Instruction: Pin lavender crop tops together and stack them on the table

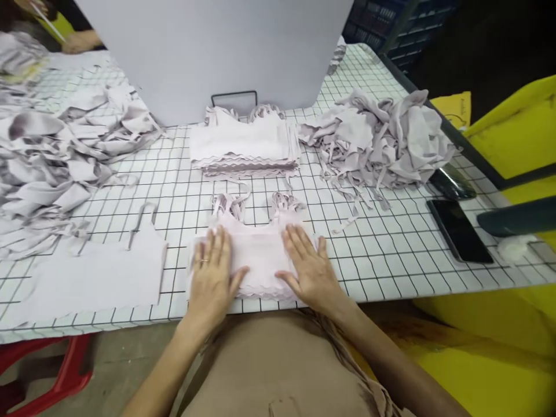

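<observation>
A small stack of pale pink strappy tops (259, 260) lies in front of me at the table's near edge, its straps bunched at the far side. My left hand (212, 269) rests flat on the stack's left part, fingers stretched out, a ring on one finger. On the right part lies my right hand (310, 269), also flat with the fingers spread. Just beyond is a thicker pile of folded tops (243, 139) with wavy hems. To the left, a single top (99, 275) is laid out flat with a strap loop pointing away.
Loose garments heap up on the left (56, 156) and right (377, 139) of the checked tablecloth (391, 243). A grey panel (217, 52) stands behind. A phone (460, 231) and dark green cylinder (516, 217) lie right. Another person's hand (80, 41) shows upper left. A red stool (69, 370) stands below.
</observation>
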`<state>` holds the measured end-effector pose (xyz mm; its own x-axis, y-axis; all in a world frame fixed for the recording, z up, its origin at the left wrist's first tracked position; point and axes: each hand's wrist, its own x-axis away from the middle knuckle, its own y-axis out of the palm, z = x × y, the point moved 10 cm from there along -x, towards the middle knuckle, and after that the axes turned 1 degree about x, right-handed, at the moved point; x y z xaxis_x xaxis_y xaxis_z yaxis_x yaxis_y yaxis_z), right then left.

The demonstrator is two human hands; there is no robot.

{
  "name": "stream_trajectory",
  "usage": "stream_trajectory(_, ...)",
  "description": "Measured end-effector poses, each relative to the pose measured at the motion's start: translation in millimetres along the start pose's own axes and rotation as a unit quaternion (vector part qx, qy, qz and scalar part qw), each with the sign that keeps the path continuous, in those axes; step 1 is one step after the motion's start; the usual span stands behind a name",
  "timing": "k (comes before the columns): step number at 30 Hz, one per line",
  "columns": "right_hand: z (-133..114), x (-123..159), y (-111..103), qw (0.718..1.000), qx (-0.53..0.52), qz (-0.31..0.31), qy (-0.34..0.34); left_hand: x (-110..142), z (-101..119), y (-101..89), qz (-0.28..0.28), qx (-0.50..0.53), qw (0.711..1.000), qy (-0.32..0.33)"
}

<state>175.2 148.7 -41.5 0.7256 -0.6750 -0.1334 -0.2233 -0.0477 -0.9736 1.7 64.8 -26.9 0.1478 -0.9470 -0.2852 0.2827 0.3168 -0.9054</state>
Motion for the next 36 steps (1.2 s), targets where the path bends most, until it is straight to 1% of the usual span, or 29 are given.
stream_trajectory(1,0,2,4,1.0,0.002,-0.009,-0.012,3,5,9.2,-0.02,-0.023,1.0,0.001)
stream_trajectory(2,5,1,3,1.0,0.0,-0.001,-0.013,5,6,16.2,-0.034,-0.041,0.999,-0.003)
stream_trajectory(4,19,-14,-13,0.998,-0.03,0.054,-0.008,6,3,22.3,-0.04,-0.061,0.997,-0.017)
stream_trajectory(6,26,-45,-37,0.989,-0.083,0.121,-0.026,6,0,22.6,-0.039,-0.066,0.997,-0.024)
stream_trajectory(7,23,-66,-47,0.983,-0.105,0.141,-0.043,6,-1,21.4,-0.037,-0.067,0.997,-0.025)
stream_trajectory(8,18,-91,-52,0.981,-0.113,0.143,-0.061,5,-2,20.1,-0.033,-0.068,0.997,-0.025)
stream_trajectory(9,9,-117,-52,0.983,-0.106,0.133,-0.074,5,-1,18.6,-0.029,-0.069,0.997,-0.025)
stream_trajectory(11,-7,-171,-39,0.991,-0.067,0.087,-0.076,5,0,16.3,-0.019,-0.072,0.997,-0.022)
stream_trajectory(13,-25,-214,-14,0.996,-0.023,0.011,-0.082,5,2,15.8,-0.014,-0.075,0.997,-0.02)
stream_trajectory(15,-36,-243,3,0.996,-0.004,-0.03,-0.087,5,3,16.3,-0.012,-0.079,0.997,-0.021)
stream_trajectory(17,-41,-259,9,0.995,-0.014,-0.041,-0.089,6,2,16.1,-0.011,-0.078,0.997,-0.025)
stream_trajectory(20,-39,-270,5,0.993,-0.046,-0.049,-0.093,6,-1,15.2,-0.017,-0.057,0.998,-0.025)
stream_trajectory(22,-36,-271,4,0.992,-0.055,-0.059,-0.095,5,-2,14.8,-0.025,-0.025,0.999,-0.021)
stream_trajectory(24,-36,-268,8,0.992,-0.048,-0.063,-0.1,3,-3,14.5,-0.025,0.007,1.0,-0.018)
stream_trajectory(28,-40,-255,13,0.992,-0.043,-0.027,-0.118,1,-3,18.0,-0.029,0.065,0.997,-0.015)
stream_trajectory(30,-41,-252,7,0.99,-0.063,-0.005,-0.122,-1,-6,16.8,-0.041,0.127,0.991,-0.02)
stream_trajectory(31,-41,-252,1,0.99,-0.074,0.004,-0.122,-4,-10,12.7,-0.042,0.171,0.984,-0.032)
stream_trajectory(32,-42,-253,-9,0.988,-0.091,0.019,-0.123,-8,-17,5.8,-0.036,0.223,0.973,-0.055)
stream_trajectory(33,-43,-252,-23,0.983,-0.122,0.042,-0.13,-13,-28,-3.0,-0.021,0.285,0.954,-0.089)
stream_trajectory(34,-46,-251,-39,0.972,-0.168,0.072,-0.146,-19,-40,-11.7,-0.003,0.352,0.927,-0.131)
stream_trajectory(35,-50,-247,-57,0.954,-0.224,0.104,-0.169,-25,-53,-18.6,0.016,0.427,0.886,-0.178)
stream_trajectory(36,-55,-240,-75,0.93,-0.283,0.131,-0.196,-30,-64,-21.2,0.024,0.506,0.833,-0.221)
